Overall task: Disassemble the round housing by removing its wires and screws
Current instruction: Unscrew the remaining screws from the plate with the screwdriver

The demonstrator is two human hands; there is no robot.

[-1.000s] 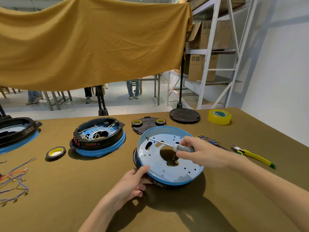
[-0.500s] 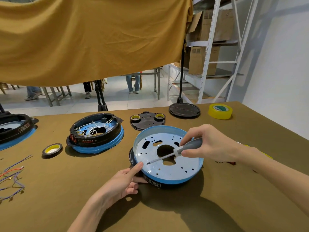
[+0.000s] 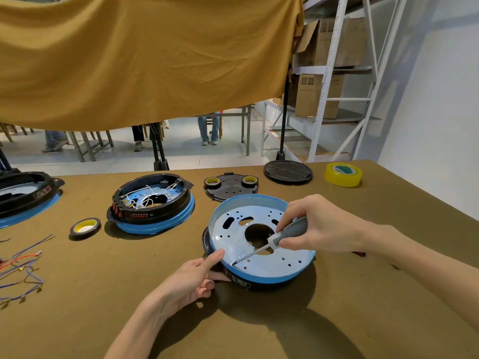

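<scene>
Your round housing (image 3: 261,242) sits on the brown table (image 3: 259,327) directly in front of you, tilted so that its far rim stands higher than the near rim, with the perforated pale metal plate facing up inside a blue wall and a black base ring below. Your left hand (image 3: 191,278) grips the near-left rim, thumb laid along the top edge and the other fingers curled against the outer wall below it. Your right hand (image 3: 316,224) is closed around the grey handle of the screwdriver (image 3: 274,240), whose tip rests on the plate close to the near-left edge, just beside your left thumb. No wires show in this housing; whether a screw sits under the tip is too small to tell. Treat the part as rigid and fairly light: thin sheet metal on a plastic ring, likely to skate or rock on the table under downward pressure. Hold it at the rim, as now, near the fastener being worked, and keep the thumb off the line of the shaft. The painted wall looks smooth and may be slippery; the punched plate edges could be sharp. A second housing (image 3: 153,203), still wired, stands to the left, with loose wires (image 3: 20,268) at the table's left edge.
</scene>
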